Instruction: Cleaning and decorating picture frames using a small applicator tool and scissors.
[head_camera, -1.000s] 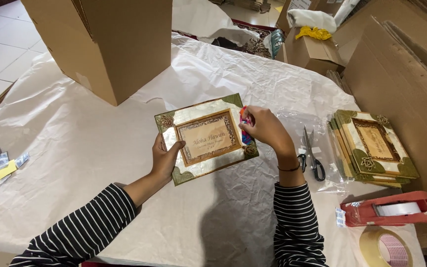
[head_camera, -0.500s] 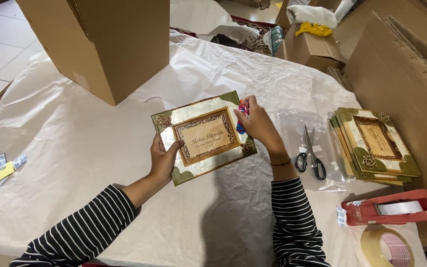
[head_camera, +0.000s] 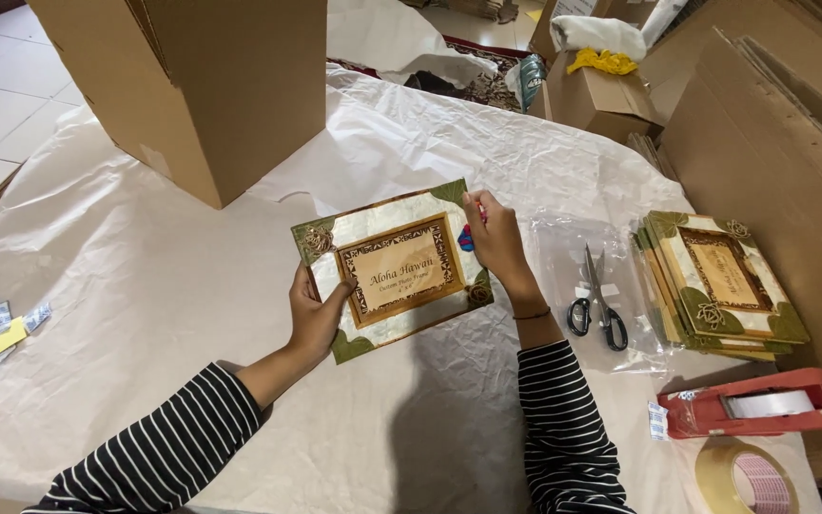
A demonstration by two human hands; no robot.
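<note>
Your left hand (head_camera: pixel 314 316) grips the picture frame's (head_camera: pixel 392 269) lower-left edge while your right hand (head_camera: pixel 497 243) pinches its right edge.

Bright, even daylight fills the scene. Soft shadows fall beneath the arms onto the white paper (head_camera: pixel 145 238) and beside the box (head_camera: pixel 211 86). The plastic bag (head_camera: pixel 573 247) shows mild glare. Focus is sharp throughout; edges bend slightly from wide-angle distortion.
</note>
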